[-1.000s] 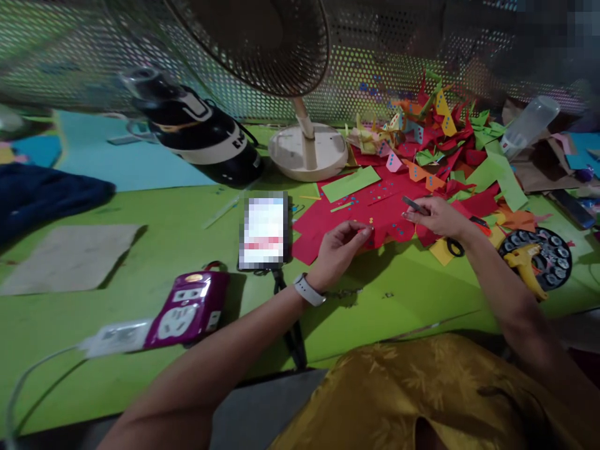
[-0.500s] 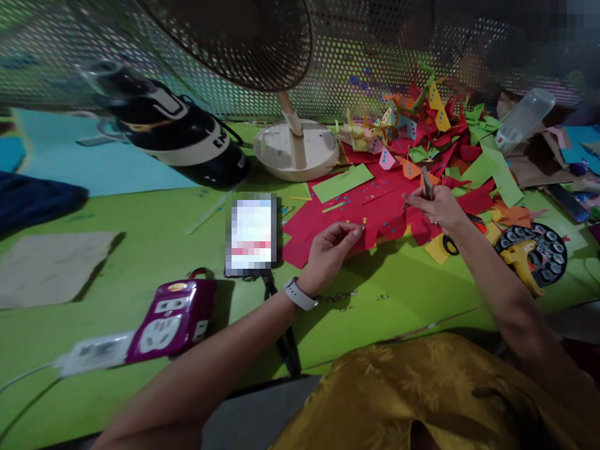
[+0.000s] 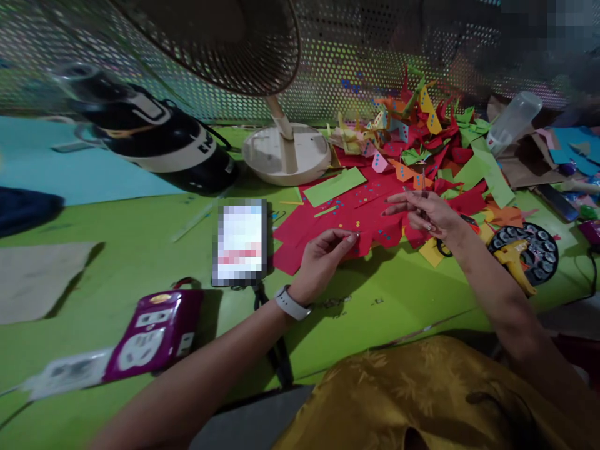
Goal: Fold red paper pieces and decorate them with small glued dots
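Note:
My left hand (image 3: pixel 323 257), with a white watch on the wrist, rests at the near edge of a red paper sheet (image 3: pixel 347 215) dotted with tiny cut-outs; its fingertips pinch something too small to name. My right hand (image 3: pixel 424 212) hovers over the same sheet farther right, holding a thin dark tool (image 3: pixel 423 182) upright while its forefinger stretches left. A heap of folded coloured paper pieces (image 3: pixel 422 131) lies just behind it.
On the green table stand a fan base (image 3: pixel 285 156), a phone (image 3: pixel 240 240), a purple power strip (image 3: pixel 152 331), a black-and-white bottle lying down (image 3: pixel 150 140), a yellow glue gun (image 3: pixel 515 262) on a dark tray, scissors (image 3: pixel 445 247) and a clear bottle (image 3: pixel 513 122).
My right hand swung the thin tool from lying flat to standing upright and spread its fingers leftward. My left hand barely shifted. The view drifted right.

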Demonstrator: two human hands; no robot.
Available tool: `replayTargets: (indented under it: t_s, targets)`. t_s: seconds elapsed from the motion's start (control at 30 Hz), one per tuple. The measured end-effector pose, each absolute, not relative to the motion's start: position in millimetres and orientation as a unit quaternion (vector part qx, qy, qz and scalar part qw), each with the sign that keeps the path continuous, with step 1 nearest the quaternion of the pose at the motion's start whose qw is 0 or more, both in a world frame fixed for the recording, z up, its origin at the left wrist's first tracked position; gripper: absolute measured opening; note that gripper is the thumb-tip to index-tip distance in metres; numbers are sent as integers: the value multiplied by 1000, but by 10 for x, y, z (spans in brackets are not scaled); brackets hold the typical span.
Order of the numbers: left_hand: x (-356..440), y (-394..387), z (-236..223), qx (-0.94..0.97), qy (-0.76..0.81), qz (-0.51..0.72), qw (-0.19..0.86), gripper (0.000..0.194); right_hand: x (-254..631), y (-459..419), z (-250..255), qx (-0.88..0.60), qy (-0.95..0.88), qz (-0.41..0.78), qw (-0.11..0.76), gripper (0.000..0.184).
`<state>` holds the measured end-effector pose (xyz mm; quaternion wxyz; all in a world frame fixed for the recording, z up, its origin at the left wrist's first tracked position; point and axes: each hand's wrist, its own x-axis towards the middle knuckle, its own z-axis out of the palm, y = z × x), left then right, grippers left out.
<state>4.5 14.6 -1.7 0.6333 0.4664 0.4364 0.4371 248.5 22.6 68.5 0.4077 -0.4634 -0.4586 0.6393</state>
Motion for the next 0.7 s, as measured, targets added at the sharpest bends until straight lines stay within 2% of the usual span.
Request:
replayTargets:
  t_s: [0.13,0.27,0.33,0.4,0.53,0.6,0.7]
  targets:
    - [45,140,-15,464,436,439,633,46,2470,244,637,-501,-479,592,412,37]
    - [52,134,-7,463,432,443,634,46,2429,232,613,-620,-550,378,413,45]
    - [56,134,-9,462,427,446,637,44,2414,215,632,-632,-578,303,418,43]
    - [60,133,-8,465,422,450,635,42,2406,199,662,-611,-596,328,405,35]
    - [66,123,13,470,419,451,632,42,2386,178,691,-559,-608,469,313,26]
    - [65,120,17,472,418,453,630,43,2371,172,680,-547,-612,491,292,20]
    - [59,133,-15,470,415,463,627,43,2360,175,648,-542,-621,485,293,23]
